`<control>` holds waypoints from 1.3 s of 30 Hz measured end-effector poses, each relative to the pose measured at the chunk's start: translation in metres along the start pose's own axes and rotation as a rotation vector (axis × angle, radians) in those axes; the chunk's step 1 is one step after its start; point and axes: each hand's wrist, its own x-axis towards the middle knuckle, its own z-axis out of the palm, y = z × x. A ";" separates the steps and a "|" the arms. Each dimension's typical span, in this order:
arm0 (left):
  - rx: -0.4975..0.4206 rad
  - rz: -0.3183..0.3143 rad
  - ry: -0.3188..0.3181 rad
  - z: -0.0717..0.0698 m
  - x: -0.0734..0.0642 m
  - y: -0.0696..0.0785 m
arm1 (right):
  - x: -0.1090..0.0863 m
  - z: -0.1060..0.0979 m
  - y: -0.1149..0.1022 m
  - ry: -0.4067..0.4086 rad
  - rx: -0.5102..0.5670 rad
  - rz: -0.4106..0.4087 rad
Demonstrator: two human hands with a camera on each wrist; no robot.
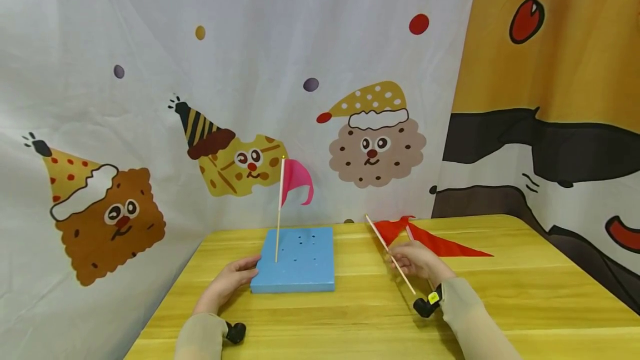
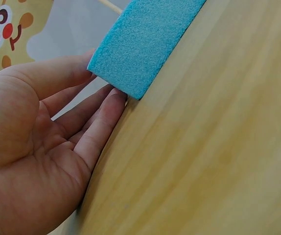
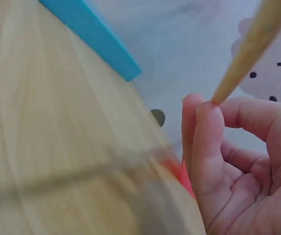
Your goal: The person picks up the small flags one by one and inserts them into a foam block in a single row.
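A blue foam block (image 1: 295, 271) with small holes in its top lies on the table. A pink flag (image 1: 296, 179) stands upright in it on a thin wooden stick (image 1: 278, 226). My left hand (image 1: 232, 282) touches the block's left side with relaxed fingers, close to the table in the left wrist view. To the right of the block, my right hand (image 1: 417, 260) pinches the wooden stick (image 1: 400, 271) of a red flag (image 1: 390, 231) between thumb and fingertips. That stick leans, its lower end toward me. Another red flag (image 1: 445, 243) lies behind the right hand, which partly hides it.
The wooden table (image 1: 370, 326) reaches back to a white curtain (image 1: 250, 43) printed with cartoon biscuits. Another printed panel (image 1: 545, 82) hangs at the right. Each wrist carries a small black camera, one (image 1: 236, 332) at the left and one (image 1: 425, 307) at the right.
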 end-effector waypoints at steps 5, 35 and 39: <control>-0.002 0.004 -0.011 0.000 0.000 -0.001 | -0.006 0.003 -0.009 -0.001 0.011 -0.027; 0.003 -0.013 0.012 0.000 -0.002 0.003 | -0.017 0.034 -0.100 0.046 0.010 -0.220; 0.014 0.000 0.005 0.001 -0.003 0.004 | -0.018 0.039 -0.107 0.053 0.007 -0.238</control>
